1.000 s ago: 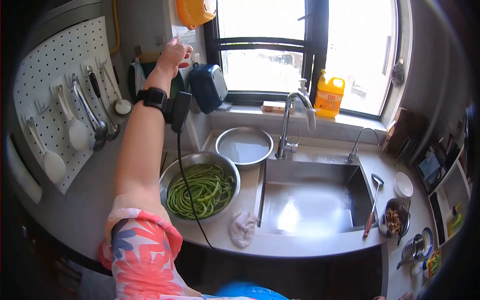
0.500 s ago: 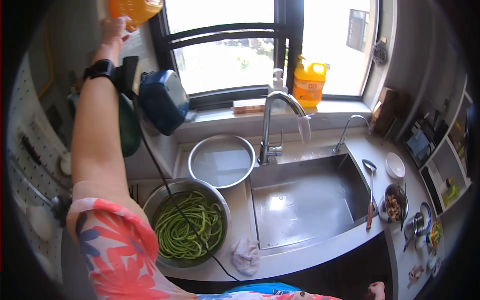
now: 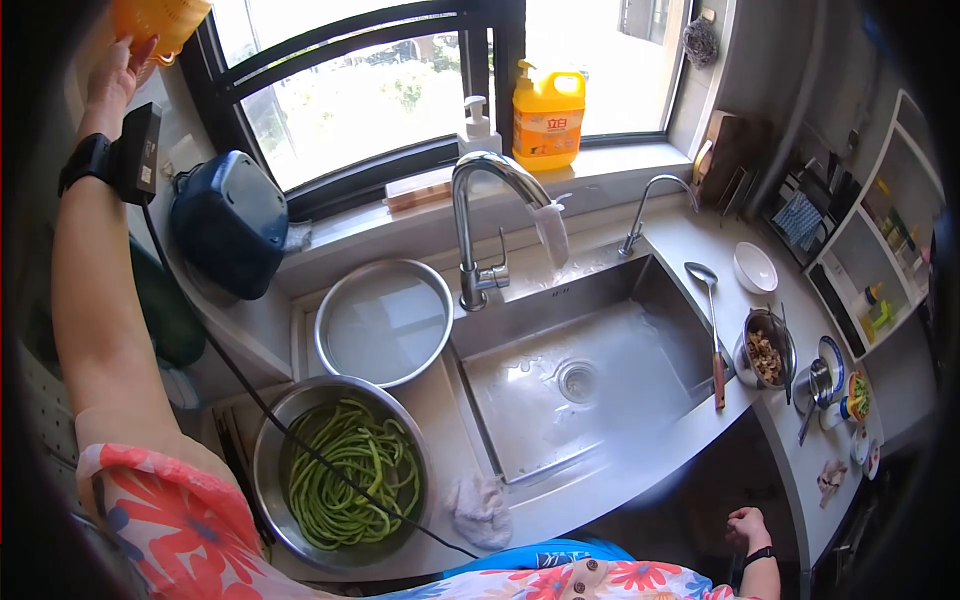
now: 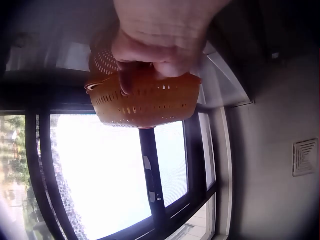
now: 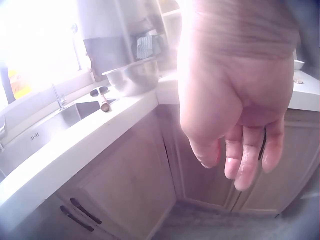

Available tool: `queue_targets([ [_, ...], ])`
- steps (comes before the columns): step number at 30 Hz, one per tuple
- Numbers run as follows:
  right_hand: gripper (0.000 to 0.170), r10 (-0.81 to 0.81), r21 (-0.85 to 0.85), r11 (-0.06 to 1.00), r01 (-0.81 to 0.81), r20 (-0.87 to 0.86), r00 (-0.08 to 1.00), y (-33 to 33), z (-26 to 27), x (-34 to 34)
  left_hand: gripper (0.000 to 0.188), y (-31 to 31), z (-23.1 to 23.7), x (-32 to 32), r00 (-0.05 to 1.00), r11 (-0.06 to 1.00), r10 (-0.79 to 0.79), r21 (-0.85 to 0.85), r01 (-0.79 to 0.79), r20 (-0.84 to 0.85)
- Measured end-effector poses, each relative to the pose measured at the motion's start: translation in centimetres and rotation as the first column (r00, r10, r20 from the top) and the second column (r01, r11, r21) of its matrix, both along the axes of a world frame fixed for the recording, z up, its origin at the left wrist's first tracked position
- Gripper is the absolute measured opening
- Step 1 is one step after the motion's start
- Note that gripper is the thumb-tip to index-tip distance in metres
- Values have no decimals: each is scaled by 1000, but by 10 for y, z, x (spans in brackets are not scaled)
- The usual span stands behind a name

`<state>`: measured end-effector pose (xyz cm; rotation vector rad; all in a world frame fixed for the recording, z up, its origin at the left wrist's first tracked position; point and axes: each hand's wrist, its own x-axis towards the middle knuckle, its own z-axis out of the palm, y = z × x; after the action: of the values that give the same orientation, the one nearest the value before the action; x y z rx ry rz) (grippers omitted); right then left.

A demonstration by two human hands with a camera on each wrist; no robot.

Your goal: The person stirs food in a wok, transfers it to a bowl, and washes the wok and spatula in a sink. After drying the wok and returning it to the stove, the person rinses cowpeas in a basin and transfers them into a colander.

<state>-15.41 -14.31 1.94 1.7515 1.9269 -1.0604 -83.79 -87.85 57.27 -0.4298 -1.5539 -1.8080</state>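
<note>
My left hand (image 3: 112, 80) is raised at the upper left, beside the window, at an orange plastic colander (image 3: 168, 28). In the left wrist view its fingers curl over the rim of the slotted colander (image 4: 150, 107). A second perforated orange part (image 4: 103, 61) shows behind the hand there. My right hand (image 3: 745, 525) hangs low at the counter's front edge, holding nothing. The right wrist view shows its fingers (image 5: 246, 165) loosely bent, pointing down. Long green beans (image 3: 350, 475) lie coiled in a steel bowl (image 3: 266, 450) below my left arm.
A steel basin (image 3: 385, 325) stands behind the beans, left of the sink (image 3: 560, 420) and its faucet (image 3: 465, 230). A blue container (image 3: 232, 225) is near my left forearm. A cloth (image 3: 480, 512) lies at the front; a ladle (image 3: 712, 330) lies right. A black cable (image 3: 235, 370) crosses the bean bowl.
My left hand has reached up to the orange colander and taken hold of its rim. The head view has swung right and down, and my right hand has come into sight.
</note>
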Motion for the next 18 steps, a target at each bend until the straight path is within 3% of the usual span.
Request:
queue_targets([
  [5,17,57,-45,998,-54,74,996,-11,9,0,29,-5,-11,-4,994,1000,-6,30,10,-112],
  [7,17,79,-67,995,-72,111,991,-14,12,-5,32,-15,-8,-3,968,973,-231,-14,231,-98],
  [8,17,84,-68,995,-76,121,989,-13,10,-5,32,-17,-9,-6,970,974,-227,-12,226,-88],
  [10,18,92,-80,993,-86,82,992,-13,4,-7,30,-1,-15,-3,946,982,-176,-112,150,-272],
  [11,18,91,-77,994,-83,97,991,-13,5,-8,30,6,-21,0,950,983,-176,-106,153,-259],
  [12,17,101,-100,991,-92,88,991,-19,13,-17,33,12,-30,7,946,951,52,-274,-144,-319],
  [13,17,110,-124,987,-100,75,991,-22,18,-24,37,18,-37,16,874,807,250,-410,-426,-416],
  [14,17,111,-123,987,-100,83,990,-21,18,-26,43,25,-39,27,743,567,395,-493,-660,-541],
  [16,17,115,-146,984,-105,63,991,-18,15,-30,57,37,-28,43,370,-77,456,-450,-889,-809],
  [17,17,114,-151,983,-104,59,992,-13,10,-30,52,29,-9,37,376,-130,561,-526,-840,-738],
  [18,17,95,-182,980,-84,54,994,-10,7,-31,52,34,5,42,371,-129,557,-519,-845,-743],
])
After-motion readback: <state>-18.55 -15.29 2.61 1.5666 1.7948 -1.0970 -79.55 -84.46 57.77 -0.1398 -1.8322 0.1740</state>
